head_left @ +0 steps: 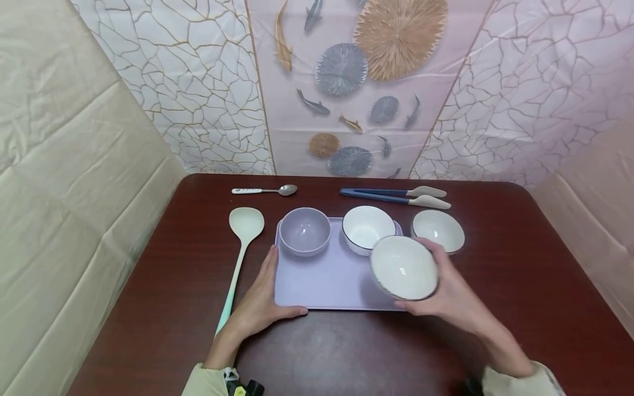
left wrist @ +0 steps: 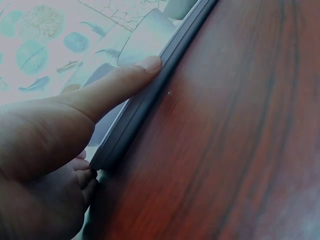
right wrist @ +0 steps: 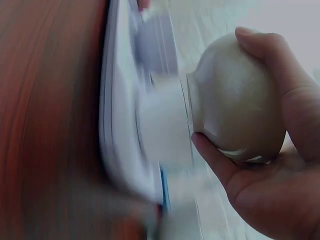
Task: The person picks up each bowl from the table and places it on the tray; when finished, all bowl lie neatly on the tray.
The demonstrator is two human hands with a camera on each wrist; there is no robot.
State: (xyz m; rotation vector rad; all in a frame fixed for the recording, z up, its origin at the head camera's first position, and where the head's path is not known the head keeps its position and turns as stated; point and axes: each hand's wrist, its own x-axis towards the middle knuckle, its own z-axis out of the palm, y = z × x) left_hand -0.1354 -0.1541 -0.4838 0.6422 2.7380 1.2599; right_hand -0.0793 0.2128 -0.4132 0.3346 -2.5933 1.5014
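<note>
My right hand [head_left: 441,291] holds a white bowl [head_left: 403,268] with a dark rim, raised over the right front part of a lilac tray [head_left: 322,286]. In the right wrist view the thumb and fingers grip the outside of this bowl [right wrist: 240,95]. My left hand [head_left: 262,302] touches the tray's front left corner, its thumb along the front edge and its fingers along the left side. On the tray stand a lilac bowl [head_left: 305,232] at the back left and another white bowl [head_left: 368,228] at the back right.
A third white bowl [head_left: 438,230] stands right of the tray, partly behind my right hand. Blue-handled tongs [head_left: 396,196] and a small spoon [head_left: 264,190] lie along the back. Left of the tray lies a long pale green ladle [head_left: 241,247].
</note>
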